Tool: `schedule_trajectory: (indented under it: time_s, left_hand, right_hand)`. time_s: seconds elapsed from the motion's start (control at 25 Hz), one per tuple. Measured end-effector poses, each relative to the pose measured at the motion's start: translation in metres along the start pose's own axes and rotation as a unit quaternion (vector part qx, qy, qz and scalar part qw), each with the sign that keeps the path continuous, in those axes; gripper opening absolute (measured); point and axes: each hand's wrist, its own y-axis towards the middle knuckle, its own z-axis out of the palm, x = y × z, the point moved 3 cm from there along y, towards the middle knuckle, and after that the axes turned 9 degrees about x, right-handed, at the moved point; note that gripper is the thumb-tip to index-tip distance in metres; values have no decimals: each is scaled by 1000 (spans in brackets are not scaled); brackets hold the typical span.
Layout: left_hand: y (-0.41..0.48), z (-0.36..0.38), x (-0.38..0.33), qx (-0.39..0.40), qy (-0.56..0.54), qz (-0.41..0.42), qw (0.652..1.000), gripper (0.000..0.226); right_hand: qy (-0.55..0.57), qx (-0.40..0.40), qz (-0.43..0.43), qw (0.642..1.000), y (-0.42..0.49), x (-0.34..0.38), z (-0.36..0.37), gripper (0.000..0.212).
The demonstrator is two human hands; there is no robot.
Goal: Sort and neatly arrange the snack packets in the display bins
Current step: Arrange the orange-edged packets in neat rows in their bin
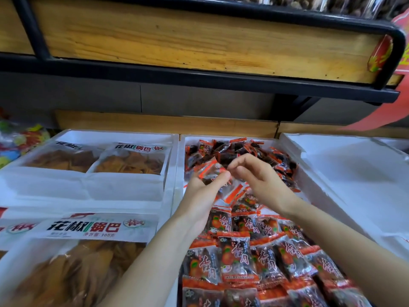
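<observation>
Packets in neat overlapping rows [239,258] fill the near half of the middle bin [177,165], labels up, which suggests this part of the sorting is done. Beyond them, over the middle of the bin, both hands meet. The left hand [204,187] is turned palm up and grips a small bunch [210,172] of the red-edged packets between thumb and fingers. The right hand [259,176] sits just beside it, fingers curled toward the bunch. Whether its fingertips pinch a packet or only hover at it cannot be told.

The step in hand looks like gathering and squaring loose packets before laying them down. The next move probably calls for turning the bunch face up, aligning its edges, and setting it against the last finished row, without disturbing the packets already placed. A loose heap [243,151] lies jumbled at the far end of the bin, so much is left to do.

To the left, another white foam bin [110,134] holds large bags [88,269] of golden crisps, some near and some far. To the right, a third foam bin [354,178] shows only its white floor and walls.

Behind the bins runs a low wooden ledge [166,122], then a grey back panel. Above hangs a wooden shelf [199,41] framed in black metal. A red banner [376,116] curves in at the far right, and bright mixed sweets [20,140] show at the far left.
</observation>
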Motion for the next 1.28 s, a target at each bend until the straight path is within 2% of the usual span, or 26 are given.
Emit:
schedule_trajectory:
  time_s: [0.08,0.16,0.2,0.24,0.32,0.4,0.56,0.68,0.84,0.92,1.0,1.08,1.16,1.2,1.28]
  left_hand:
    - [2,-11,-3,-31,19,6,999,5]
    - [4,-16,-4,-32,3,0,999,5]
    - [4,-17,-4,-27,-25,-5,999,12]
    - [5,-18,-4,-25,-47,-11,999,19]
    - [8,-19,-3,-24,-45,-15,999,27]
    - [10,-21,-1,-27,-28,-18,999,30]
    - [7,-19,-1,-16,-9,-31,999,39]
    - [5,-21,2,-24,21,-39,999,37]
    - [5,-23,4,-33,30,-51,998,32]
    - [5,-23,3,-33,25,-49,998,32]
    - [5,-24,2,-36,25,-50,998,32]
    - [7,-26,5,-46,30,-50,997,31]
    - [11,-30,8,-79,75,-45,993,30]
    - [12,-33,9,-101,112,-37,988,31]
    - [12,-36,9,-133,168,-16,977,34]
  right_hand:
    - [-95,3,39,995,11,-29,-10,19]
    - [-209,82,128,966,20,-72,-15,22]
    - [-254,138,174,941,22,-91,-15,26]
    - [-279,180,206,920,22,-106,-14,32]
    - [-261,201,244,912,25,-120,-10,49]
    - [-260,214,249,908,31,-122,-6,59]
    - [-396,249,225,855,38,-122,0,41]
    - [-434,211,209,850,38,-123,1,34]
    - [-401,130,211,882,38,-119,-3,16]
    - [-400,116,207,885,38,-116,-6,10]
    - [-363,81,190,908,37,-108,-5,17]
    - [-246,4,154,957,38,-92,-1,19]
    - [-66,-62,105,990,39,-67,4,16]
    - [15,-77,83,993,40,-54,8,15]
    - [85,-66,54,993,41,-28,19,14]
